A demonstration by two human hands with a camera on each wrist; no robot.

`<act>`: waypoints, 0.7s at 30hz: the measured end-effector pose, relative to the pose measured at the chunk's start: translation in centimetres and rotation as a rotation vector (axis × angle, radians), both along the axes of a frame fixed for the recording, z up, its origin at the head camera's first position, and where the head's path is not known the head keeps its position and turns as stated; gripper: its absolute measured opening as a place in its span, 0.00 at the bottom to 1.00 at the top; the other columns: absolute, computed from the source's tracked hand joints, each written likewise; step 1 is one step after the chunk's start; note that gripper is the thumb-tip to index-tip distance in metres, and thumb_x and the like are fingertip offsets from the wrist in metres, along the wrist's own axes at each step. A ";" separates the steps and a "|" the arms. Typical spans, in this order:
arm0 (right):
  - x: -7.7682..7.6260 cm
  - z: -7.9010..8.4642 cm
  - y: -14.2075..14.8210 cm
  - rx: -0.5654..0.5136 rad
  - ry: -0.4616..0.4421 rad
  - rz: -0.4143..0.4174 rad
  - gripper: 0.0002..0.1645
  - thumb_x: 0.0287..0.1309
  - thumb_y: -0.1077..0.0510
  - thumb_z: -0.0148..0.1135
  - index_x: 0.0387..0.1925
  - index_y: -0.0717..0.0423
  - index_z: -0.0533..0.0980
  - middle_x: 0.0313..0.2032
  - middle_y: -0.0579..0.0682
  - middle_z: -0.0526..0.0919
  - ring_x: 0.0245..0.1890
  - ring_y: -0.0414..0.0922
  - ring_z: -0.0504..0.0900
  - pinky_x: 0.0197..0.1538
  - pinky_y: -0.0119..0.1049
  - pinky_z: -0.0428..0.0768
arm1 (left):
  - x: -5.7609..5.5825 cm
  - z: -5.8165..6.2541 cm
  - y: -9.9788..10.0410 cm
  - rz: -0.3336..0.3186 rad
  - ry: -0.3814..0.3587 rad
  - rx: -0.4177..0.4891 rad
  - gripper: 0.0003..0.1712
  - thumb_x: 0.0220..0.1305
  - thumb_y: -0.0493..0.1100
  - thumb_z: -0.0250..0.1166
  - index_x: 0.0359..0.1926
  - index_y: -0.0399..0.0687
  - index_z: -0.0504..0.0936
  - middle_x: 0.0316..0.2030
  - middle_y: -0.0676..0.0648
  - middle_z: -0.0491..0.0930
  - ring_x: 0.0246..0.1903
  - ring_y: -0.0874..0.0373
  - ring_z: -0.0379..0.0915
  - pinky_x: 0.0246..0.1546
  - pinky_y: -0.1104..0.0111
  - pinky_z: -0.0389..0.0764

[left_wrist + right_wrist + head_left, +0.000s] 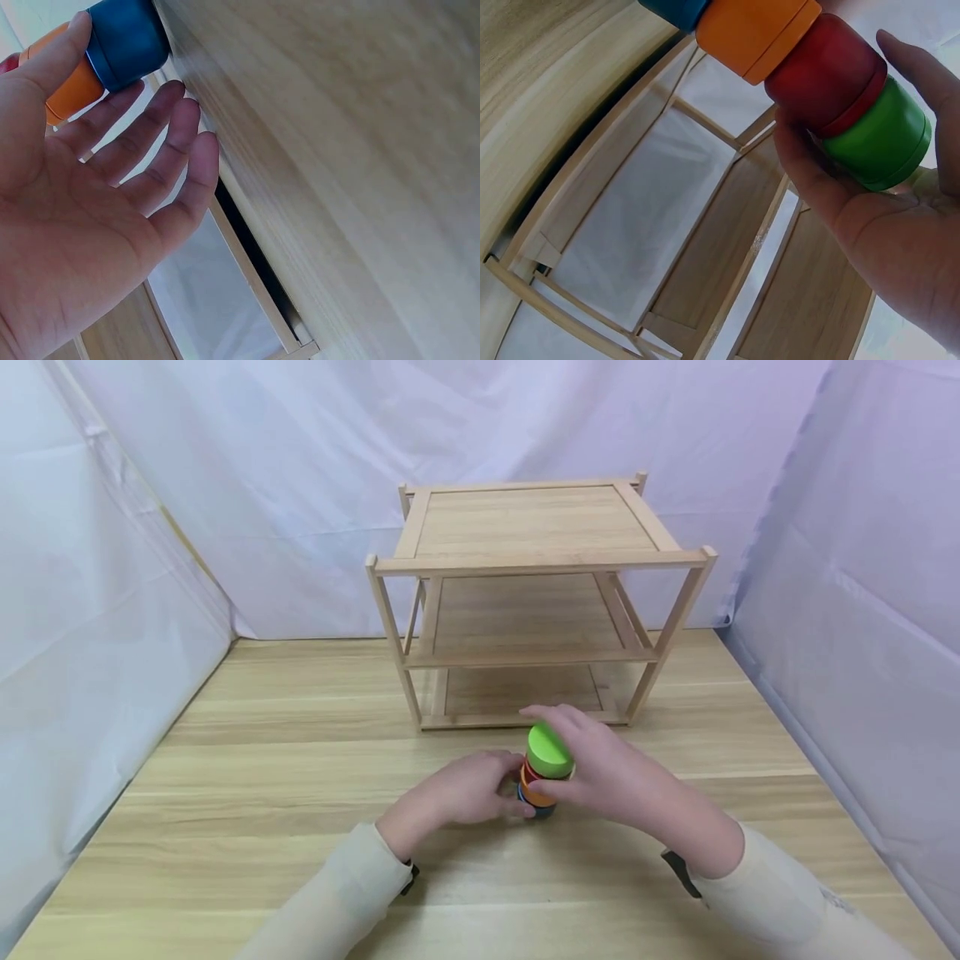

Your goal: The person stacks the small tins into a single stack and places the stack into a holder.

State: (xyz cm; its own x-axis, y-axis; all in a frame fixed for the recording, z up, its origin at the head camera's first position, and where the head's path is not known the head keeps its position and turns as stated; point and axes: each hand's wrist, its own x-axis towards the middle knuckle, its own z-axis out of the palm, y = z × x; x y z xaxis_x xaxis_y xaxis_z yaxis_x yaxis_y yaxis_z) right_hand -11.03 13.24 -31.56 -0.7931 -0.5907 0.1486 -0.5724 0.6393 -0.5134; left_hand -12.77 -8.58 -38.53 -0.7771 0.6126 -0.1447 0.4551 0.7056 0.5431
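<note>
Small coloured cups stand in an upright column on the table, slightly out of line. The blue cup [129, 41] is lowest, then the orange cup [751, 31], the red cup [829, 71] and the green cup [550, 753] on top. My left hand [468, 789] is beside the base; its thumb lies over the orange and blue cups, its other fingers loosely spread. My right hand [600, 768] reaches around the upper cups, thumb along the red one. Its straight fingers pass behind the green cup, with a gap at the side in the right wrist view.
Just behind the cups stands a three-tier wooden rack [525, 565] with open sides. The wood-grain table [300, 760] extends to both sides. White cloth [315, 485] hangs at the back, left and right.
</note>
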 end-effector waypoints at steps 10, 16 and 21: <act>-0.1 -0.5 1.0 -0.012 -0.117 -0.021 0.76 0.50 0.56 0.86 0.87 0.40 0.43 0.73 0.58 0.72 0.68 0.56 0.79 0.68 0.59 0.80 | 0.0 -0.2 0.0 0.013 0.001 -0.020 0.29 0.68 0.58 0.74 0.66 0.57 0.81 0.59 0.56 0.87 0.63 0.60 0.81 0.70 0.60 0.78; -0.5 -1.7 2.5 -0.084 -0.322 -0.093 0.88 0.47 0.48 0.88 0.85 0.34 0.27 0.68 0.57 0.76 0.61 0.53 0.84 0.63 0.55 0.85 | 0.0 -0.3 0.2 0.017 -0.012 -0.022 0.32 0.67 0.59 0.75 0.67 0.57 0.80 0.60 0.56 0.86 0.64 0.59 0.81 0.71 0.60 0.77; -0.9 -2.7 3.4 -0.082 -0.406 -0.102 0.87 0.45 0.46 0.88 0.86 0.41 0.31 0.65 0.62 0.76 0.53 0.54 0.87 0.55 0.53 0.88 | 0.0 -0.2 0.2 0.029 -0.017 -0.028 0.32 0.67 0.58 0.75 0.67 0.56 0.80 0.60 0.55 0.86 0.64 0.59 0.81 0.71 0.59 0.77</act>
